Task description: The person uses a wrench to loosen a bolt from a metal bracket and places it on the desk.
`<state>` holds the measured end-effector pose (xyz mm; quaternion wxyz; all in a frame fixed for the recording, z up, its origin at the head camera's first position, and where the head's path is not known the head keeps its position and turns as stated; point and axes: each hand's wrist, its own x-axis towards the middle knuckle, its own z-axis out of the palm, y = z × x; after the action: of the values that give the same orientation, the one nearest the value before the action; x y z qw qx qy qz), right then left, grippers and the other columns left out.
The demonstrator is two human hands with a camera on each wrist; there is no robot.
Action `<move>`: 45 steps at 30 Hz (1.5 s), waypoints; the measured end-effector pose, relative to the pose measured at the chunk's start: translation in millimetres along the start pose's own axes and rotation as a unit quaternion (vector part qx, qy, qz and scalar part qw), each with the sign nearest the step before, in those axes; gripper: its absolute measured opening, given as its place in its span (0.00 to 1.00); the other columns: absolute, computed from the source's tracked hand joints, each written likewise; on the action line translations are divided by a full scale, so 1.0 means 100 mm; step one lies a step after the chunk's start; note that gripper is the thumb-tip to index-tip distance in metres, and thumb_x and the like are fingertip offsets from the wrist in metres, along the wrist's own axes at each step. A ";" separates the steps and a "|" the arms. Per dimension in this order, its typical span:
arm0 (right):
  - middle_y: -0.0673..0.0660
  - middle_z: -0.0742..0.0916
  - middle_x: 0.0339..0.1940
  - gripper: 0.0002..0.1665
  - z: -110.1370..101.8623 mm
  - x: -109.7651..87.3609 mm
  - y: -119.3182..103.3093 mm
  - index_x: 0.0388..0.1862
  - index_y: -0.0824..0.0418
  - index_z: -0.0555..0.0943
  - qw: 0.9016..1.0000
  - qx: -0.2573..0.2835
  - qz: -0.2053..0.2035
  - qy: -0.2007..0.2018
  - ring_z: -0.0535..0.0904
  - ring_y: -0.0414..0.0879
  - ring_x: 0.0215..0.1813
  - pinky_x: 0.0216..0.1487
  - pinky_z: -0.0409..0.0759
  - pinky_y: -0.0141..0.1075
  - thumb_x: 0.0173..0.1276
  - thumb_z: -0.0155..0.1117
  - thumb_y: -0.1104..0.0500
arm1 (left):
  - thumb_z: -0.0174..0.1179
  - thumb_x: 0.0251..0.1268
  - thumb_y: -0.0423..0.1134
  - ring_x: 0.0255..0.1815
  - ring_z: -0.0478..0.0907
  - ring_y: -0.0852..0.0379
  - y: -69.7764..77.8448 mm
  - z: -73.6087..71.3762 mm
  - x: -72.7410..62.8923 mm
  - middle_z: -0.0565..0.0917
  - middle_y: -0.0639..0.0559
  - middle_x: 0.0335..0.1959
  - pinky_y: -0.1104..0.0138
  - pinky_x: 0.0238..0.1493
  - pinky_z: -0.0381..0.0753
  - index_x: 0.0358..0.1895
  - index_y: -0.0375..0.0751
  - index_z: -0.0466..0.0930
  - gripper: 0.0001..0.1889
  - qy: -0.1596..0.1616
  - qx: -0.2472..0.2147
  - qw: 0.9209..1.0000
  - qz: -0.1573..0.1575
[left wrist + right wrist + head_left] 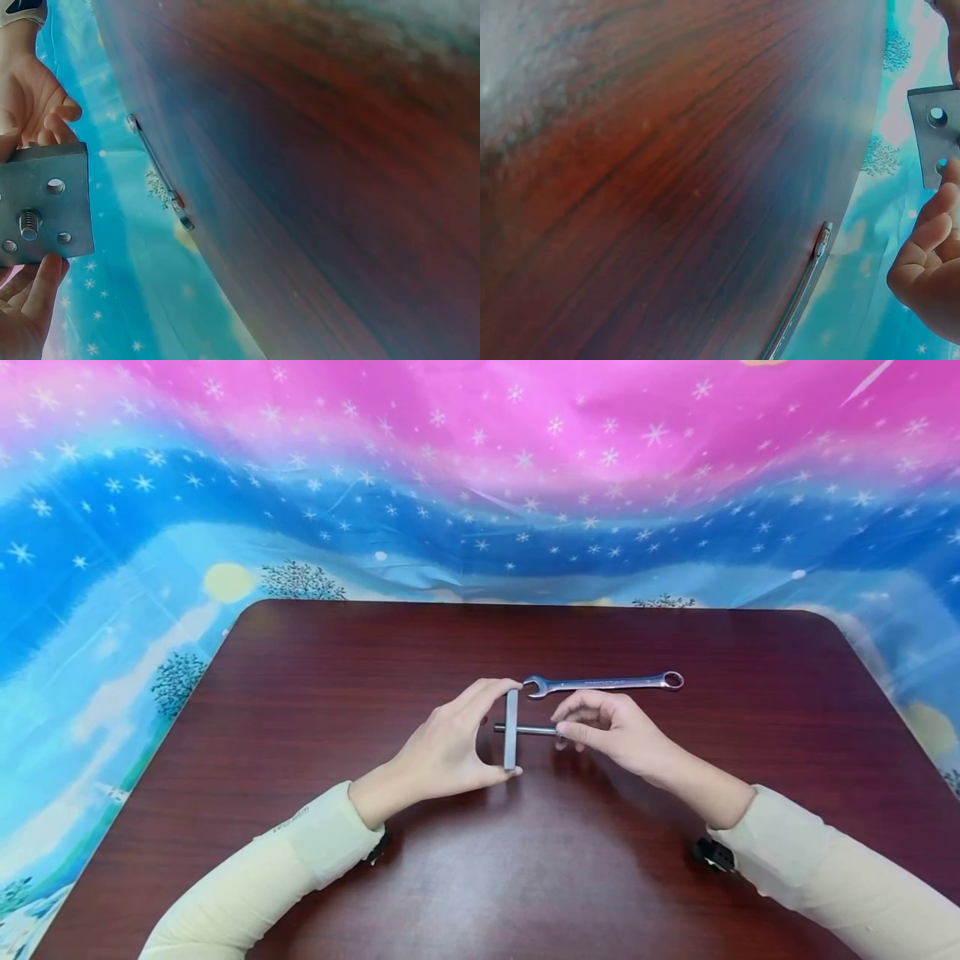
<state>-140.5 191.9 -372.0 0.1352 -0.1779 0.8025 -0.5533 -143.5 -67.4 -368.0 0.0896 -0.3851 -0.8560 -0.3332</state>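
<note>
A grey metal plate (511,750) with several holes is held upright above the table. My left hand (442,745) grips it by two opposite edges, thumb below and fingers above. Through the plate's middle hole runs a bolt (536,730), its threaded end (29,227) showing in the left wrist view. With thumb and fingertips, my right hand (622,731) pinches the bolt's other end, which those fingers largely cover. In the right wrist view the plate (930,139) is cut off by the frame edge.
A combination wrench (603,683) lies on the dark wooden table (480,877), just beyond both hands. Behind the table hangs a pink and blue cloth (480,468) printed with snowflakes.
</note>
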 end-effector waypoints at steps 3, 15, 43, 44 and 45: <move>0.50 0.86 0.31 0.14 0.00 -0.01 0.00 0.50 0.69 0.79 1.000 -0.014 -0.014 0.003 0.82 0.46 0.32 0.32 0.80 0.35 0.65 0.67 0.67 | 0.80 0.41 0.48 0.55 0.77 0.60 -0.01 0.00 0.01 0.75 0.55 0.62 0.64 0.53 0.82 0.68 0.48 0.65 0.47 0.002 0.003 1.000 -0.001; 0.55 0.87 0.29 0.12 -0.01 -0.05 0.01 0.51 0.69 0.78 1.000 0.011 -0.006 -0.015 0.82 0.54 0.31 0.34 0.83 0.42 0.74 0.58 0.63 | 0.80 0.41 0.47 0.57 0.77 0.61 0.00 0.01 0.02 0.74 0.56 0.63 0.64 0.54 0.82 0.68 0.49 0.65 0.47 -0.004 -0.004 1.000 -0.004; 0.58 0.88 0.30 0.11 -0.02 -0.04 0.01 0.49 0.67 0.80 1.000 -0.011 0.003 0.011 0.80 0.52 0.29 0.30 0.80 0.39 0.76 0.55 0.61 | 0.80 0.41 0.48 0.55 0.78 0.60 -0.01 0.03 0.04 0.74 0.56 0.63 0.63 0.53 0.82 0.69 0.48 0.64 0.47 -0.001 -0.007 1.000 -0.005; 0.58 0.88 0.32 0.11 -0.02 -0.04 0.01 0.50 0.67 0.80 1.000 -0.010 0.002 0.013 0.80 0.50 0.30 0.32 0.80 0.38 0.75 0.57 0.62 | 0.80 0.41 0.48 0.56 0.78 0.59 -0.01 0.03 0.04 0.74 0.55 0.63 0.63 0.53 0.82 0.69 0.48 0.64 0.47 -0.003 -0.008 1.000 -0.006; 0.57 0.88 0.33 0.11 -0.02 -0.04 0.01 0.50 0.68 0.79 1.000 -0.011 0.000 0.015 0.80 0.48 0.31 0.32 0.81 0.38 0.73 0.60 0.63 | 0.80 0.41 0.48 0.56 0.78 0.59 -0.01 0.04 0.04 0.74 0.55 0.63 0.63 0.53 0.82 0.69 0.48 0.64 0.47 -0.004 -0.008 1.000 -0.008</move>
<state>-138.0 195.6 -372.6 0.1212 -0.1717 0.8104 -0.5468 -146.4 -63.2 -369.4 0.0806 -0.3799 -0.8569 -0.3390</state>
